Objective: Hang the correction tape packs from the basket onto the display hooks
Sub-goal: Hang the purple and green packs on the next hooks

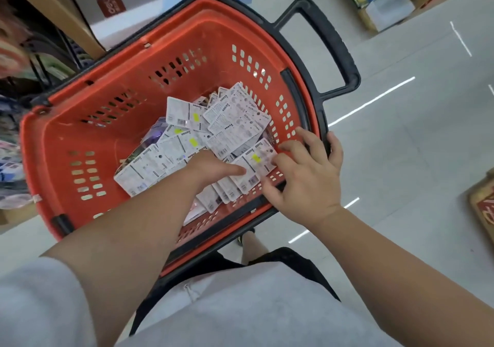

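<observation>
Pick-up step, I judge: correction tape packs (219, 122) heap toward the basket's (61, 138) right wall, the right hand (307, 181) pinching a fan of them at its near-right corner, the left hand (211, 166) pressing one straight digit on top with its other fingers hidden; next, square and lift them.

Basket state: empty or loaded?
Loaded, not full: a loose pile of correction tape packs covers part of the basket floor; upper walls bare; the right hand grips a few.

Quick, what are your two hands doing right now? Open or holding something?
Left hand: grips a stack of packs, thumb on top.
Right hand: pinches the top pack by its edge.
</observation>
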Available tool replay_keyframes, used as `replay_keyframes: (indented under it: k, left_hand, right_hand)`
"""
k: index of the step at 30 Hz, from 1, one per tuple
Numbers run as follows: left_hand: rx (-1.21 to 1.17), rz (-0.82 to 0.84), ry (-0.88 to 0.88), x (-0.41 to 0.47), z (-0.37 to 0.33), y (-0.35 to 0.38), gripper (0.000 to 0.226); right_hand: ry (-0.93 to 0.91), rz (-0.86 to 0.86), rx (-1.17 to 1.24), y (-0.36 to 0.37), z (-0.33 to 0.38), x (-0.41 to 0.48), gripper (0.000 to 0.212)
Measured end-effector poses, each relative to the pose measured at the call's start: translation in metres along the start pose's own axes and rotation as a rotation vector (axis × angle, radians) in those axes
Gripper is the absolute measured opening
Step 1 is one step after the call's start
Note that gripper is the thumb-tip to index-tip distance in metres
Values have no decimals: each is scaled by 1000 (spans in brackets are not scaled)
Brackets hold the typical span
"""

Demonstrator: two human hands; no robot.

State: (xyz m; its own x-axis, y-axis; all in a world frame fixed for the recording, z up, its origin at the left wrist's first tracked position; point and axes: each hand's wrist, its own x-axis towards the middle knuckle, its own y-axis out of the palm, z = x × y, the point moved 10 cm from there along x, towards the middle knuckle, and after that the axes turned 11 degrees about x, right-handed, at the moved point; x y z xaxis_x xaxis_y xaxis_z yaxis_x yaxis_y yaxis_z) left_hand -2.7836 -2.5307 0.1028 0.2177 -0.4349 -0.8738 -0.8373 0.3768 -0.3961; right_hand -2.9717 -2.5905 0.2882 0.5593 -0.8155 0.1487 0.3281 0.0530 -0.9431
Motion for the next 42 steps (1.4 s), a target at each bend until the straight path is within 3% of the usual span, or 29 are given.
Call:
replay_keyframes:
  k: [5, 11, 15, 18, 20, 23, 27, 29, 31, 34, 39, 42]
  left_hand:
    - [-55, 117, 42, -1, -1, 12, 132]
    - [-107, 253, 149, -8, -18, 25, 73]
    - [-137, 242, 173, -9, -12, 21, 123]
    - [-166, 223, 220, -7, -7, 18, 139]
    - [-212, 209, 237, -13, -7, 13, 123]
    - [-269, 195, 250, -19, 0, 3, 60]
    - [-459, 122, 198, -19, 30, -24, 39]
    - [-547, 94, 183, -20, 45, -35, 31]
    - [-576, 70, 180, -20, 57, -41, 26]
    - [-597, -30, 151, -18, 75, -53, 21]
    - [-761, -78, 165, -18, 86, -72, 23]
    - [-932, -34, 190, -26, 82, -79, 26]
  right_hand:
    - [22, 48, -9, 2, -1, 0, 43]
    - [30, 71, -43, 3, 0, 0, 44]
    - [27, 75, -39, 2, 1, 1, 42]
    - [35, 112, -44, 4, 0, 1, 43]
    - [46, 156, -53, 6, 0, 1, 46]
    - [83, 210, -35, 8, 1, 6, 51]
    - [88, 142, 236, 3, 27, 25, 55]
    - [230, 247, 499, 22, 39, 40, 59]
    - [443, 466, 675, 59, 47, 48, 66]
    - [710, 693, 693, 109, 40, 48, 72]
    - [874, 631, 643, 135, 16, 50, 73]
    - [989, 674, 1023, 147, 43, 44, 55]
